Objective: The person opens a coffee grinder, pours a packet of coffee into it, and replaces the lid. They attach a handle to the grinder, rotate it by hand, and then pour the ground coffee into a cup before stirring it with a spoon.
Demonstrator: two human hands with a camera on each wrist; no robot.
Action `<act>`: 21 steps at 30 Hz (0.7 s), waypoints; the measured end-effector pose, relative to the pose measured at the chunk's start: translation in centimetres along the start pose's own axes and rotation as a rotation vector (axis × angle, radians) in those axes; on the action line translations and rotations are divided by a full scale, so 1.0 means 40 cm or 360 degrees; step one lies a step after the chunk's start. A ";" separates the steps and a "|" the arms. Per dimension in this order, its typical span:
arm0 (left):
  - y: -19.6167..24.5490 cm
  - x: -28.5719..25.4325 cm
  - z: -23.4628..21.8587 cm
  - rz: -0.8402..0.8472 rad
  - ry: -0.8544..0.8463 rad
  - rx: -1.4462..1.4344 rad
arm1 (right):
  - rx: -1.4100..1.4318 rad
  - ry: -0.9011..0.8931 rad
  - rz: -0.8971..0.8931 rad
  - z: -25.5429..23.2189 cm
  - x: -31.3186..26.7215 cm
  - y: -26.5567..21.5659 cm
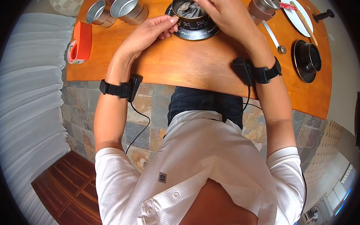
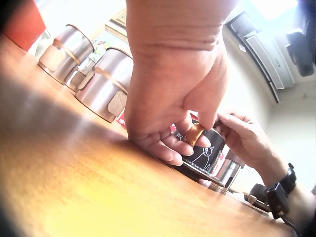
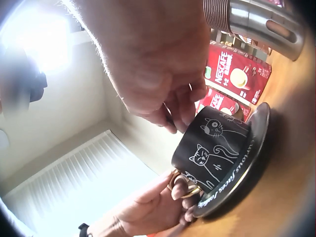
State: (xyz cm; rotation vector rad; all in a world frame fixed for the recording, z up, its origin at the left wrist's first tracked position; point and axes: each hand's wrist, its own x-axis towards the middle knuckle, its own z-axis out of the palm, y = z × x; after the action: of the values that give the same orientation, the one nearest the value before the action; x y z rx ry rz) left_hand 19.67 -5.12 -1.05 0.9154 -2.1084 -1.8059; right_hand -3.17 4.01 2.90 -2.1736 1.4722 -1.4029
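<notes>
A black cup with white cat drawings stands on a black saucer with white lettering near the table's far side. My left hand holds the cup by its gold handle, fingers curled at the loop and thumb near the rim. Over the cup's mouth, my right hand pinches a thin dark handle, its lower part hidden by the fingers and cup wall. I cannot tell what kind of tool it is. Greyish-white contents with dark streaks show inside the cup.
Steel cups stand at the back left, near an orange box. To the right are a steel grinder, a long-handled scoop, a white plate and another black cup. Red Nescafe boxes stand behind.
</notes>
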 end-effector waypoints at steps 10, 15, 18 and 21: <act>0.014 -0.009 0.005 0.0002 -0.0008 0.0051 | -0.0103 -0.0198 0.0190 -0.029 0.023 -0.059; 0.010 -0.007 0.003 0.0001 -0.0011 0.0020 | -0.0501 -0.0145 0.0317 -0.026 0.036 -0.053; 0.008 -0.008 0.005 0.0022 -0.0022 0.0014 | -0.0736 -0.0118 0.0279 -0.040 0.040 -0.082; 0.009 -0.007 0.006 0.0034 -0.0028 0.0023 | -0.0668 -0.0223 0.0326 -0.034 0.054 -0.110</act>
State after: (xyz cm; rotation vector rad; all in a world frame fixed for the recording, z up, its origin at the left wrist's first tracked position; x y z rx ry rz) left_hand 19.64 -4.75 -0.69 0.8805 -2.1359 -1.7972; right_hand -1.23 4.96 7.49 -2.2025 2.0100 -0.9194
